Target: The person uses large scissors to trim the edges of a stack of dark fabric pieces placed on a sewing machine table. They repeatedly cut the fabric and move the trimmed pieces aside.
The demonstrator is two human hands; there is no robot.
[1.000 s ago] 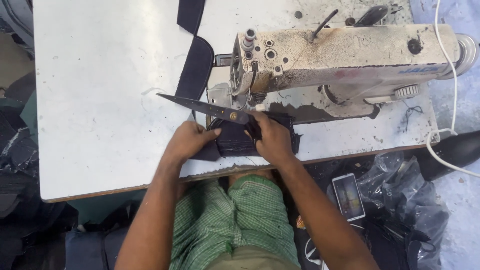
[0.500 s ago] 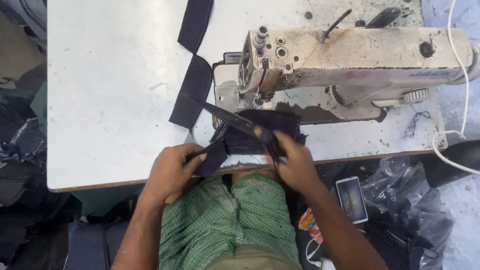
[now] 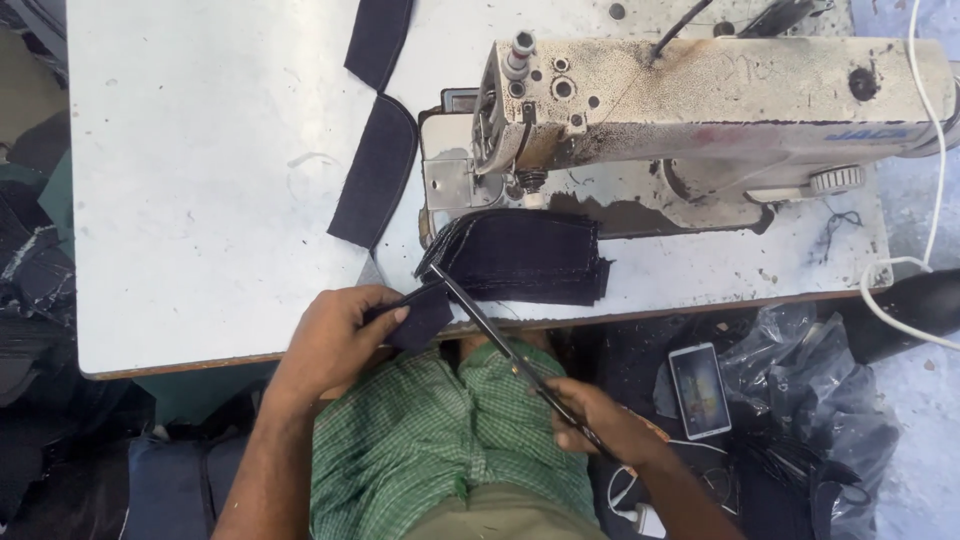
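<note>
1. Nearest the viewer, at five o'clock, the right hand (image 3: 600, 430) is clenched on long steel scissors (image 3: 500, 340), blades aimed toward eleven o'clock.
2. At the table's near edge, the left hand (image 3: 335, 335) pinches a small dark navy fabric piece (image 3: 425, 318); snipping looks underway, needing steady tension.
3. Beyond, at twelve o'clock, a dark fabric stack (image 3: 525, 258) lies under the worn cream sewing machine (image 3: 700, 90).

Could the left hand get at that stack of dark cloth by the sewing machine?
Probably yes. The left hand pinches a small dark cloth piece at the table edge, and the stack of dark cloth lies just beyond, only the scissors between.
</note>
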